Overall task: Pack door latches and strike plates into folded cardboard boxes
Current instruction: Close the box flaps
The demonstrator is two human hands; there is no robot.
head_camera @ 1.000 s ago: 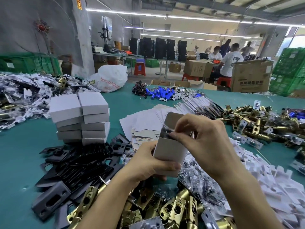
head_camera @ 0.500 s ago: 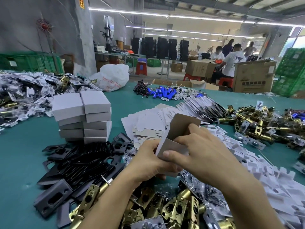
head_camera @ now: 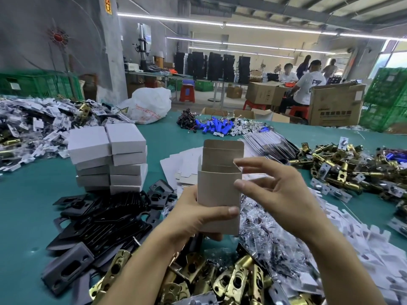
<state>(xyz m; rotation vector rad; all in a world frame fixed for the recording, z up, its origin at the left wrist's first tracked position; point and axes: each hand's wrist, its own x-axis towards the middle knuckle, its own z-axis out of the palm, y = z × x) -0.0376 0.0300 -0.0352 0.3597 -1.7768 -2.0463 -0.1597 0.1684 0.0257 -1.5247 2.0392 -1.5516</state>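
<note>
My left hand (head_camera: pixel 198 216) grips a small cardboard box (head_camera: pixel 218 190) upright, its top flap standing open and its brown inside showing. My right hand (head_camera: pixel 271 190) hovers just right of the box, fingers spread, thumb tip near the box's right edge, holding nothing. Brass door latches (head_camera: pixel 231 282) lie heaped below my hands. Black strike plates (head_camera: pixel 105 221) are piled to the left. Small clear bags of hardware (head_camera: pixel 264 234) lie under my right hand. What is inside the box is hidden.
Closed white boxes (head_camera: pixel 110 157) are stacked at the left. Flat box blanks (head_camera: pixel 182 161) lie behind the held box, more latches (head_camera: pixel 341 168) at the right, white card inserts (head_camera: pixel 363 238) near right. People sit at the far right beside large cartons (head_camera: pixel 334 106).
My right hand has come off the box opening and drawn back to the right with open fingers. The box now stands upright with its brown side toward me.
</note>
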